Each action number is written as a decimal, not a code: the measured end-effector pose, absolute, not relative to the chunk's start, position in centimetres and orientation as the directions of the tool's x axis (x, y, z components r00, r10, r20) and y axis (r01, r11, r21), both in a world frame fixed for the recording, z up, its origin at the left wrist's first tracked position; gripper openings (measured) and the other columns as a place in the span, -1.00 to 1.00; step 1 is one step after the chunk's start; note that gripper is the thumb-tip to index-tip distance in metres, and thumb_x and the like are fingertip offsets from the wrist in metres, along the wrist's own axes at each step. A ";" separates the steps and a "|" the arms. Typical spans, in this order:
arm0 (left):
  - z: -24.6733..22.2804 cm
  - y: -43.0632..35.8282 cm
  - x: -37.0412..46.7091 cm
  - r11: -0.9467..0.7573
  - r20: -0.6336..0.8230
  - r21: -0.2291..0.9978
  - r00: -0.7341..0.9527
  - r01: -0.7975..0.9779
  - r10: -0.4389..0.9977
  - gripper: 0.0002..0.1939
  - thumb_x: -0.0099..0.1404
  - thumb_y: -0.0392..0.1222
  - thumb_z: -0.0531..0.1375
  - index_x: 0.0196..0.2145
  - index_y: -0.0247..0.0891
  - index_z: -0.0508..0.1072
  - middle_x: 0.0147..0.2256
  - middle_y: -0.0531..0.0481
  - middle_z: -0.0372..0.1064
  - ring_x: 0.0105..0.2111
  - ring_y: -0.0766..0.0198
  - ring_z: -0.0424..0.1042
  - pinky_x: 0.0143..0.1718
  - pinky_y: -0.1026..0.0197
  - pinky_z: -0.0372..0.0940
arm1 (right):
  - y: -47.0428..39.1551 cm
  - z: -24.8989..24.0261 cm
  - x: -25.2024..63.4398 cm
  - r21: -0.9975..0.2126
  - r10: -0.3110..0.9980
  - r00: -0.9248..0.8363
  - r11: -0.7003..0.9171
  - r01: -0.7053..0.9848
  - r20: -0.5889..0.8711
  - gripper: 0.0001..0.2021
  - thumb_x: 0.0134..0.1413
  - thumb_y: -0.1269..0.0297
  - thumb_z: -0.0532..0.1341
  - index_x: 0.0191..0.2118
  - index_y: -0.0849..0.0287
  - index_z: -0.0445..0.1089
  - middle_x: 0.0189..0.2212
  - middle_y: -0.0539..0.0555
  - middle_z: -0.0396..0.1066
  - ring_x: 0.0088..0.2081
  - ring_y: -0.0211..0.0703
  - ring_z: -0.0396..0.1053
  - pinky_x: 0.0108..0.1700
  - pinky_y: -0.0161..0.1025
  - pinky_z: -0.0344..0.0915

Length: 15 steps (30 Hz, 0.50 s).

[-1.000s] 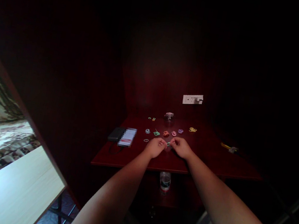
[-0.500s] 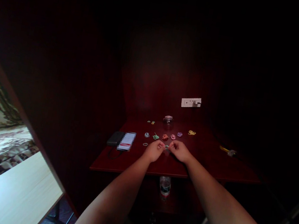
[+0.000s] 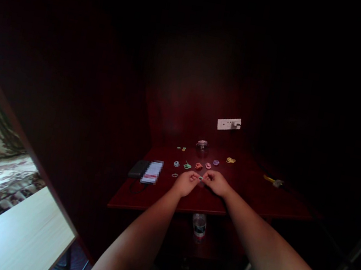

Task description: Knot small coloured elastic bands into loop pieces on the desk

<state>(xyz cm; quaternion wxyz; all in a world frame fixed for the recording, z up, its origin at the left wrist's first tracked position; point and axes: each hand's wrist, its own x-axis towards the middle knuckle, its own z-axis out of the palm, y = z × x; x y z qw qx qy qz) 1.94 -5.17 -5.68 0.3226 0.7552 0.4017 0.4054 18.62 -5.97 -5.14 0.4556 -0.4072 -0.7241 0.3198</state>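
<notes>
1. Head camera: a glossy, dark-red surface, apparently wood, carries the spread of small coloured loops. Its smooth finish could let them skid if a wrist brushes past.

2. A flat, black, boxy object lies beside a bright, slim, rectangular screen, away from the fingers.

3. Below the front edge, a clear bottle shows a dark and red label; the material looks like thin plastic.

4. Bare hands meet over the surface: the left hand and the right hand each keep a narrow fingertip grip, both pinching one pale-green loop between them. Uneven pull could spring it free, as it looks soft and elastic.

5. Toward the back, a rounded, see-through jar wears a pinkish lid; an outflung knuckle might tip it.

6. Tangled clusters sit just beyond the fingers: blue, green, orange-red, pink, purple and, farther right, yellow. Thin, curling strands could snag, and close spacing could mix the colours.

7. Smallest, a lone ring rests near the left hand, easily nudged by its side.
</notes>
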 end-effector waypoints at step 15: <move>-5.9 -5.5 2.0 -0.477 0.363 0.782 0.330 0.400 0.871 -0.87 0.11 -0.21 0.15 -0.40 -0.34 0.36 -0.48 0.02 0.35 -0.48 0.39 0.31 -0.41 0.34 0.22 | -6.3 -4.6 18.7 -0.863 0.899 -0.162 0.437 0.254 0.408 -0.74 -0.23 0.13 0.24 -0.57 0.24 0.26 -0.69 -0.10 0.16 -0.60 -0.36 0.08 -0.53 -0.37 0.02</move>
